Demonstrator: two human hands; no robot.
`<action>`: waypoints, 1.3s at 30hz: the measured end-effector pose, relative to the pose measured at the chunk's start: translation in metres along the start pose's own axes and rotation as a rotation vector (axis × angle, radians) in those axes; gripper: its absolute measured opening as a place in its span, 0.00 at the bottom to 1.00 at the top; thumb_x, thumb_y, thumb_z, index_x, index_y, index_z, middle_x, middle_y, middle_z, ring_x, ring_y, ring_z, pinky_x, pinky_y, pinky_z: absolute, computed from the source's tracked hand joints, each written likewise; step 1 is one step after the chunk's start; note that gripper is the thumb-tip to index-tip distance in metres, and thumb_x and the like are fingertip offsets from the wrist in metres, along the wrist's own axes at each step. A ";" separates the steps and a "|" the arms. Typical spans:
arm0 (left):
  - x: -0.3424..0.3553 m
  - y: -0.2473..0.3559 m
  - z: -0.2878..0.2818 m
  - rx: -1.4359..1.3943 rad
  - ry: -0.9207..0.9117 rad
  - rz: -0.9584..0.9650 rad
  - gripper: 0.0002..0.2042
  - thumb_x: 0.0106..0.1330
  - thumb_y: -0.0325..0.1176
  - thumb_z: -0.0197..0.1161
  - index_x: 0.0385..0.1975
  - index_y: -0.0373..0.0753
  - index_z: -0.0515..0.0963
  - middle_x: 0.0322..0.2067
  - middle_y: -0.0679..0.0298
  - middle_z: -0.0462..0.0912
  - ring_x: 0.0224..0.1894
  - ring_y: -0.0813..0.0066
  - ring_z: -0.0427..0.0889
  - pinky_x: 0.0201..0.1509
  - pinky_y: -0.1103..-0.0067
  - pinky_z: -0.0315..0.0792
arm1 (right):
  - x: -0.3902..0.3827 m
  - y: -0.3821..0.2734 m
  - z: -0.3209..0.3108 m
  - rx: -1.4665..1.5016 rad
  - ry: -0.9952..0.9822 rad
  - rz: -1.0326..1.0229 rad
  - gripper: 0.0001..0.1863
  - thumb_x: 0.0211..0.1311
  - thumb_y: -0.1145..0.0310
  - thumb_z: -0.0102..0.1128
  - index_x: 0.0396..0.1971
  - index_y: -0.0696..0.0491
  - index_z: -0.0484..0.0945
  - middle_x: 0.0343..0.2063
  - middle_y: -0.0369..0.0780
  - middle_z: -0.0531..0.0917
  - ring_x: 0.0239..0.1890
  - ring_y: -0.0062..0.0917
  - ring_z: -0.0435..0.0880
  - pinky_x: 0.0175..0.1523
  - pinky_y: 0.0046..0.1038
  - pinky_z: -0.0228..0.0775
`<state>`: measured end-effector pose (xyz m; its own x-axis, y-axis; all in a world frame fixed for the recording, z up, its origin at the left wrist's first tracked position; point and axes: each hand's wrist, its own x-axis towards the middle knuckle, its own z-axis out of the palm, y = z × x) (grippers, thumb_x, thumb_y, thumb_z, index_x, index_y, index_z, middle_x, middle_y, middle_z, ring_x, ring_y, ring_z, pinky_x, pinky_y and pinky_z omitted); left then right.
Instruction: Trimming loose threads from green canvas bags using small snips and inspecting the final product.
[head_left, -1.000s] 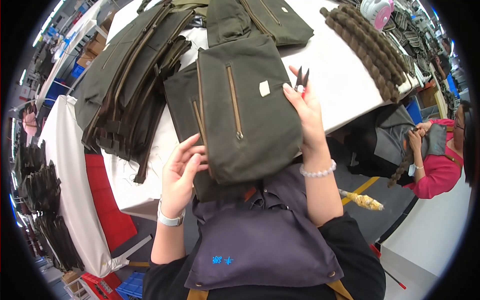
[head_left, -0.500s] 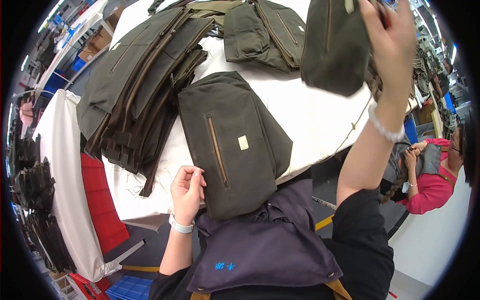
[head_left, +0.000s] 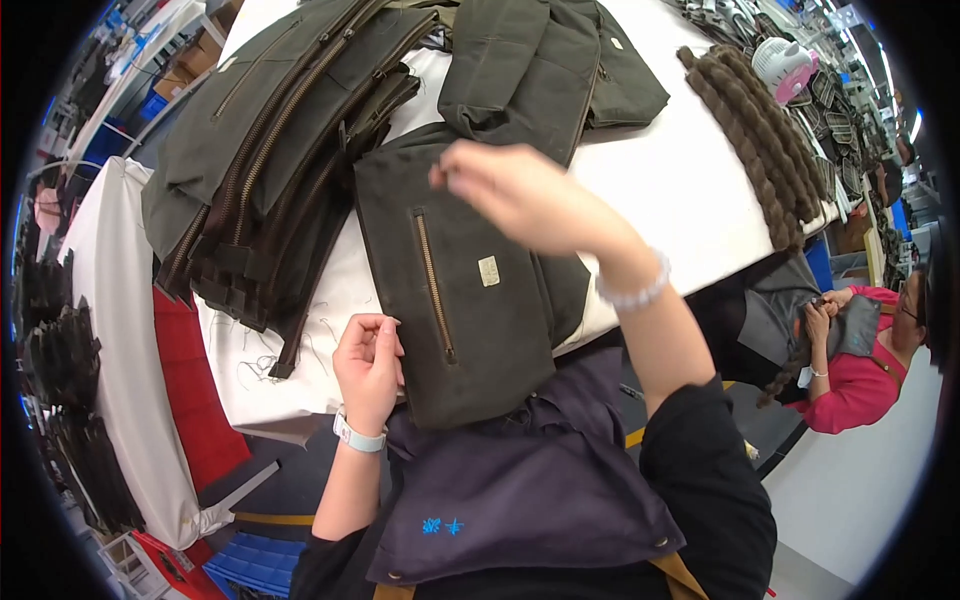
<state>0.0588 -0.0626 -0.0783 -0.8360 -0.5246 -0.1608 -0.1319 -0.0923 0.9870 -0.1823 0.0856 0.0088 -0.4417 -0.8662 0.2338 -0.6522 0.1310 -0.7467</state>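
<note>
A dark olive-green fabric bag piece point(head_left: 500, 335) with a brass zipper and a small pale label lies at the table's near edge, partly over my lap. At its left edge, the curled fingers of my left hand point(head_left: 367, 372) grip the fabric. My right hand point(head_left: 525, 200), fingers stretched out and slightly blurred, hovers over the upper part of that piece and holds nothing visible. Just beyond it rests another green bag piece point(head_left: 520, 65), lying partly over a further one point(head_left: 630, 85). To the left, zippered green pieces point(head_left: 270, 130) are stacked in a fanned pile.
Loose threads lie on the white table point(head_left: 665, 200) near its left front corner. Brown braided straps point(head_left: 750, 140) and a small white-and-pink fan point(head_left: 785, 70) occupy the right side. A co-worker in a pink top point(head_left: 860, 390) handles a strap at the right.
My right hand has let go of a green bag piece, which now lies at the back middle, and has come left over the near piece. My left hand stays at the edge.
</note>
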 end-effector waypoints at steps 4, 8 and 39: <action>0.002 0.003 0.001 0.011 -0.005 -0.021 0.06 0.76 0.30 0.59 0.38 0.34 0.75 0.23 0.70 0.75 0.14 0.91 0.68 0.16 0.89 0.60 | -0.051 0.004 0.019 -0.200 0.220 0.259 0.15 0.68 0.60 0.63 0.34 0.58 0.75 0.29 0.47 0.81 0.33 0.40 0.82 0.40 0.37 0.73; 0.005 0.006 0.009 0.018 -0.039 -0.009 0.05 0.76 0.30 0.59 0.39 0.34 0.75 0.23 0.70 0.75 0.14 0.91 0.67 0.16 0.89 0.60 | -0.055 0.087 -0.035 -0.191 0.795 0.535 0.25 0.65 0.50 0.68 0.32 0.61 0.76 0.26 0.44 0.81 0.21 0.34 0.78 0.30 0.34 0.71; -0.004 -0.008 0.014 0.118 0.114 0.240 0.04 0.73 0.25 0.60 0.36 0.32 0.75 0.21 0.70 0.77 0.20 0.91 0.72 0.23 0.89 0.63 | 0.079 0.081 -0.168 0.589 0.686 -0.024 0.22 0.68 0.74 0.63 0.61 0.61 0.74 0.45 0.38 0.85 0.43 0.18 0.83 0.50 0.21 0.75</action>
<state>0.0561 -0.0477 -0.0852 -0.7866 -0.6116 0.0846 -0.0040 0.1421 0.9898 -0.3735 0.1086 0.0717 -0.8257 -0.3626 0.4321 -0.3278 -0.3149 -0.8907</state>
